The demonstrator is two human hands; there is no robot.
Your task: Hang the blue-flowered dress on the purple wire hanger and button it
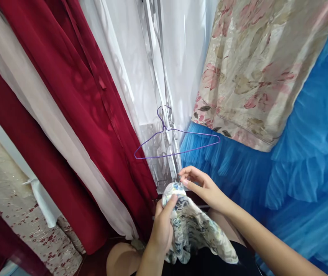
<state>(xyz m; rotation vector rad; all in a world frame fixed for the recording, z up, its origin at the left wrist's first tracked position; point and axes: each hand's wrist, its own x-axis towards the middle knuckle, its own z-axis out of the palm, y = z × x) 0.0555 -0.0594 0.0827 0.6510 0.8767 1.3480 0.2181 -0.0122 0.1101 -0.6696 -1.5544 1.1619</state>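
My left hand (pixel 162 226) is closed round a bunched white garment with a blue-grey floral print (pixel 194 230), held low in the middle. At the garment's top edge my right hand (pixel 201 186) pinches the cloth between thumb and fingers. Just above both hands hangs an empty purple wire hanger (pixel 178 143), hooked among white ribbons; neither hand touches it.
Hanging clothes crowd all round: a dark red dress (pixel 74 96) and pale sheer cloth (pixel 37 107) at left, white fabric (pixel 181 57) behind the hanger, a pink-flowered beige garment (pixel 256 69) upper right, blue tulle (pixel 302 172) at right. A sequinned beige dress (pixel 14 214) hangs lower left.
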